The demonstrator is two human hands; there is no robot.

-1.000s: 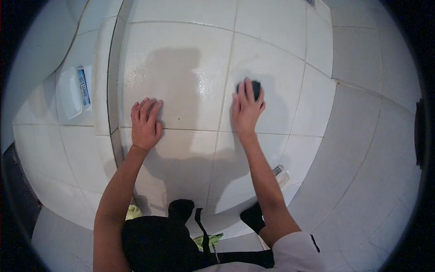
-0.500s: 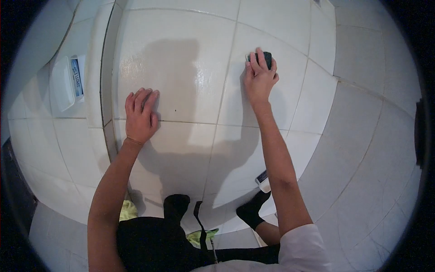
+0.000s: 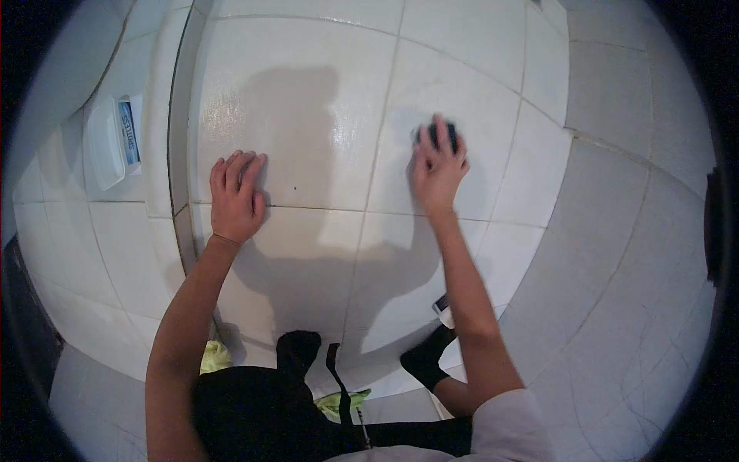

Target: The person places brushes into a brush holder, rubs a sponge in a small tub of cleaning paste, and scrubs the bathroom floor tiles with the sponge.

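My right hand (image 3: 442, 175) presses a dark scouring pad (image 3: 441, 137) against the white tiles (image 3: 431, 69), with fingers bent over it; the hand is slightly blurred. The pad looks dark green to black, and part of it is hidden under the fingers. Resting on the tiles at the left, my left hand (image 3: 238, 194) has its fingers stretched forward and a little apart, with nothing in it. Its thumb lies near a grout line. The tiles around the pad look wet and shiny.
Beyond a raised tiled edge (image 3: 178, 115) at the left is a white plastic container (image 3: 108, 146) with a blue label. A yellow-green cloth (image 3: 216, 358) lies by my leg, another (image 3: 331, 404) between my legs. A small white object (image 3: 444, 309) sits near my black-socked foot (image 3: 426, 358).
My right hand has pulled the scouring pad back across the tile towards me. My left hand stays in place.
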